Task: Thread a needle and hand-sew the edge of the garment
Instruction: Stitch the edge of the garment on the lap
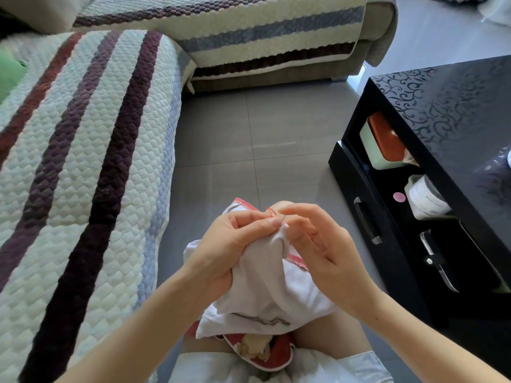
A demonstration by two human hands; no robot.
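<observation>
Over your lap, striped sofa cover at your left, your left hand curled round the bunched white garment, red thread looped at its raised edge, thin needle there, your right hand pinching it with curled fingertips, black table at right.

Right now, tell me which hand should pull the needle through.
Right. The right hand pinches the needle at the edge; the left hand grips the bunched garment, steadying it.
</observation>
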